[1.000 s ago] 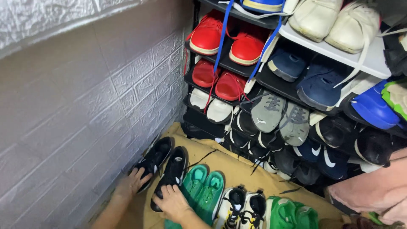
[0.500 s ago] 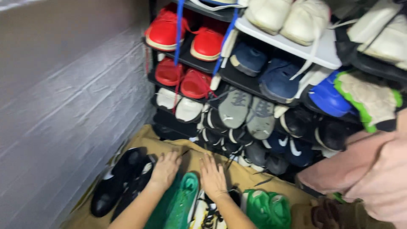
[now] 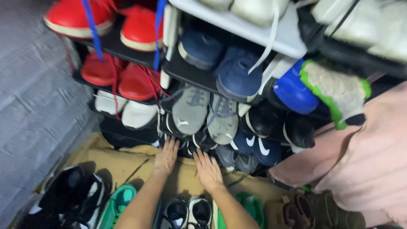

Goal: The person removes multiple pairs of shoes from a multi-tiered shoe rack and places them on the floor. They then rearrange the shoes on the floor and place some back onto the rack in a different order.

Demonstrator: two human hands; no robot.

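At the far left the grey wall (image 3: 29,97) is running down to a tan mat (image 3: 123,161), and a black pair (image 3: 70,193) is lying on the mat's left edge with a teal shoe (image 3: 121,202) just beside it.

Your left hand (image 3: 166,156) is lying flat and fully open, palm down, fingers spread, on the mat right at the foot of the rack (image 3: 186,72); its fingertips are touching or nearly touching the dark shoes (image 3: 199,142) on the lowest tier. It is gripping nothing.

Your right hand (image 3: 208,169) is doing the same just beside it: palm down, open, fingers pointing at the same dark shoes, holding nothing.

Above your hands a grey pair (image 3: 205,112) is hanging toe-down, with red pairs (image 3: 112,78) to its left and navy ones (image 3: 224,63) higher up.

Those dark shoes look light and soft in the upper, stiffer at the sole and heel; they are packed tightly, so a neighbour could drag out with them. The heel collar or the sole edge is likely giving you the firmest hold, rather than loose laces.

Below your wrists a black-and-white pair (image 3: 188,212) is sitting on the mat. Farther right a green shoe (image 3: 250,203), brown sandals (image 3: 296,212) and a pink cloth (image 3: 364,157) are filling the corner.
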